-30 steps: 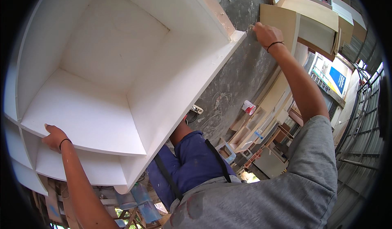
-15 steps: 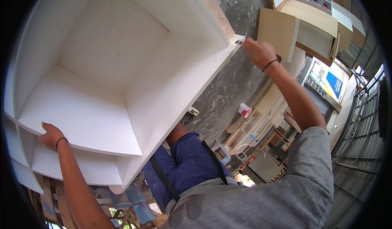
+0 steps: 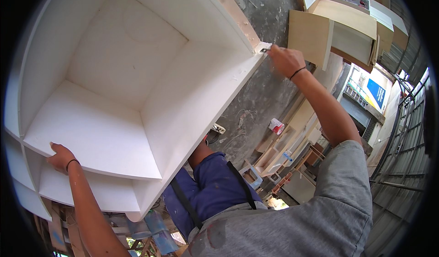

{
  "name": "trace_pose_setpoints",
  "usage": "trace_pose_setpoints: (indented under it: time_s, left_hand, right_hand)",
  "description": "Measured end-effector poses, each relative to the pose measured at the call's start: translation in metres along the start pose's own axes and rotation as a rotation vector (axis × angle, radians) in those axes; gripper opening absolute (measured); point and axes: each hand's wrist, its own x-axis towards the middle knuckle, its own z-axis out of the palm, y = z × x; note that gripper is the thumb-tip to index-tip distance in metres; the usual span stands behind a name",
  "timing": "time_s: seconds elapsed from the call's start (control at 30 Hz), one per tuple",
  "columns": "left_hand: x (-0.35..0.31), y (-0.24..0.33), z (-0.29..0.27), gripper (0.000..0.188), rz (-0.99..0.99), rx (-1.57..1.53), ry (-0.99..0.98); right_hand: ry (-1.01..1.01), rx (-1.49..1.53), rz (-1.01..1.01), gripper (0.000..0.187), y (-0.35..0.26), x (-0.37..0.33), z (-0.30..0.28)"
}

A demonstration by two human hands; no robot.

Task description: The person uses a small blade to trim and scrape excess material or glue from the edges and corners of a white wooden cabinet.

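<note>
The left grip point(image 3: 61, 158) clasps a smooth, flat white shelf point(image 3: 87, 129), the right grip point(image 3: 286, 61) a small dark-tipped tool point(image 3: 264, 50).

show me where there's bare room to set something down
Bare: the shelf between the left hand and the back panel; grey floor between the white cabinet and, in view, the right forearm. Crowded: around the socket block; lower left, with planks.

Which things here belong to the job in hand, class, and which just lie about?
In use:
white shelving unit, edge held by left hand
small tool, in right hand at the unit's corner

Lying about:
red-and-white tub
power strip
wooden cabinet
</note>
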Motion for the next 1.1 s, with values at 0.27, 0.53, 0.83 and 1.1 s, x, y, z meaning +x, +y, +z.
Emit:
trace_pose_setpoints:
  time_s: [0.27, 0.53, 0.83, 1.1]
  left_hand:
    - [0.001, 0.001, 0.000, 0.065, -0.002, 0.048, 0.030]
    - [-0.002, 0.002, 0.001, 0.064, -0.026, 0.001, 0.005]
    - [-0.003, 0.005, -0.001, 0.065, -0.012, -0.015, -0.018]
    - [-0.007, 0.009, -0.001, 0.064, -0.025, -0.020, -0.046]
  right_hand:
    - [-0.067, -0.029, -0.062, 0.025, -0.005, -0.004, -0.010]
    - [-0.122, -0.042, -0.027, 0.028, -0.003, 0.006, -0.023]
    - [-0.116, -0.132, -0.022, 0.024, -0.012, 0.014, -0.034]
    - [-0.113, -0.122, 0.050, 0.025, 0.012, 0.024, -0.035]
